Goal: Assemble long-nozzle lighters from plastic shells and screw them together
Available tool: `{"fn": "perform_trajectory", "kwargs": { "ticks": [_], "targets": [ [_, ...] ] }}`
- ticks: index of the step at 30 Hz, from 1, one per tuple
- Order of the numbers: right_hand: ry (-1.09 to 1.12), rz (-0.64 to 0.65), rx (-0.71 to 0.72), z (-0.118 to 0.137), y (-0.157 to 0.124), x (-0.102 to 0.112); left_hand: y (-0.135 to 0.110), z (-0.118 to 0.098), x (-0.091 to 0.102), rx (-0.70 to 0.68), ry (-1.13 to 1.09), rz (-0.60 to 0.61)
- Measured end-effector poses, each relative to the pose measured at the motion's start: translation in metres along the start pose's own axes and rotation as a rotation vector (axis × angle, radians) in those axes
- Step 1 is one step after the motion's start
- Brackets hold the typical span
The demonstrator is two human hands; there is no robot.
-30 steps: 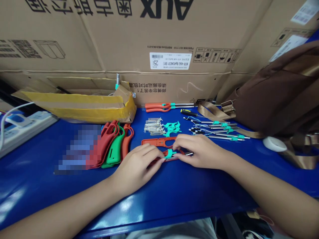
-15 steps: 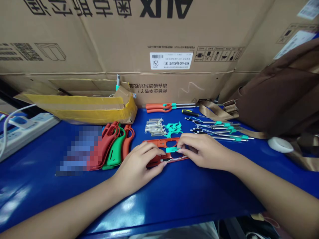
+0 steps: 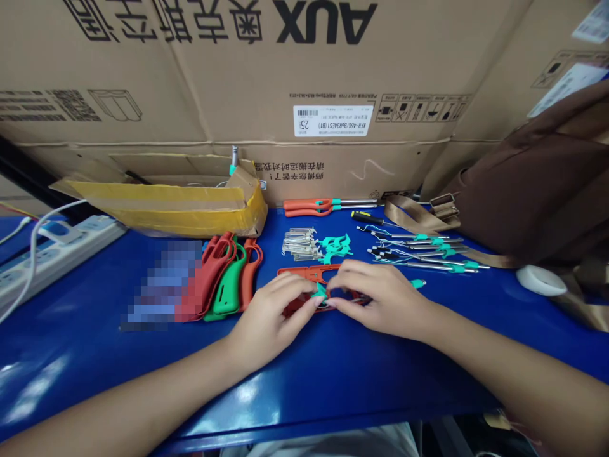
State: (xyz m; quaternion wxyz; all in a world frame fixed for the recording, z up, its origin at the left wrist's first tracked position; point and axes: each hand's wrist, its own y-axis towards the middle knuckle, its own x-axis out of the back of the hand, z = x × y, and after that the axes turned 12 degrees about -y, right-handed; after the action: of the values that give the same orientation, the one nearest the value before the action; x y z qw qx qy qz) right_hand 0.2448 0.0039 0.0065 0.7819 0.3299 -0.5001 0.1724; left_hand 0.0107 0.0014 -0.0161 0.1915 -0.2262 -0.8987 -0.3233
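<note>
My left hand (image 3: 271,312) pinches a small teal lighter trigger (image 3: 320,291) between thumb and fingers, above an open orange lighter casing (image 3: 304,273). Opposite it, the thumb and fingers of my right hand (image 3: 380,293) are curled closed beside the trigger; what lies between them is hidden. Both hands cover much of the casing halves. A metal lighter tube with a teal collar (image 3: 418,284) shows past the back of my right hand. Behind the casing lie a heap of teal triggers (image 3: 337,247) and a pile of small clear-and-metal parts (image 3: 301,244).
Red, green and orange lighter handles (image 3: 229,287) lie at left near a power strip (image 3: 90,244). Assembled orange lighters (image 3: 309,207), a screwdriver (image 3: 366,218) and several wired lighter tubes (image 3: 428,251) lie behind. A taped carton (image 3: 166,206), brown bag (image 3: 533,178) and white mouse (image 3: 541,280) stand around.
The teal trigger has passed from my right fingers to my left fingertips and is tilted now. My right hand has closed in on my left. The view has shifted slightly.
</note>
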Motion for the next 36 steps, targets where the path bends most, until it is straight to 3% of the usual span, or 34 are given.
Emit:
{"fn": "perform_trajectory", "kwargs": {
  "ticks": [6,8,16,21,26,31,36],
  "targets": [
    [-0.325,-0.102,0.308,0.004,-0.002,0.014,0.001,0.0,0.001,0.01,0.001,0.104],
    [-0.379,-0.094,0.338,0.005,-0.002,0.017,0.002,0.0,0.001,0.019,-0.05,0.133],
    [-0.221,0.114,0.267,0.0,-0.004,0.018,0.004,0.0,0.003,0.029,-0.043,0.192],
    [-0.232,0.191,0.115,-0.015,-0.004,0.018,0.003,0.001,0.007,0.088,0.051,0.134],
    [-0.147,0.239,0.013,-0.03,-0.003,0.023,-0.002,-0.002,0.01,0.122,0.062,0.163],
    [-0.013,0.3,0.011,-0.024,-0.003,0.019,-0.003,-0.005,0.011,0.145,0.188,0.201],
    [0.003,0.351,0.007,-0.018,-0.004,0.016,-0.001,-0.006,0.01,0.176,0.119,0.17]
  ]
}}
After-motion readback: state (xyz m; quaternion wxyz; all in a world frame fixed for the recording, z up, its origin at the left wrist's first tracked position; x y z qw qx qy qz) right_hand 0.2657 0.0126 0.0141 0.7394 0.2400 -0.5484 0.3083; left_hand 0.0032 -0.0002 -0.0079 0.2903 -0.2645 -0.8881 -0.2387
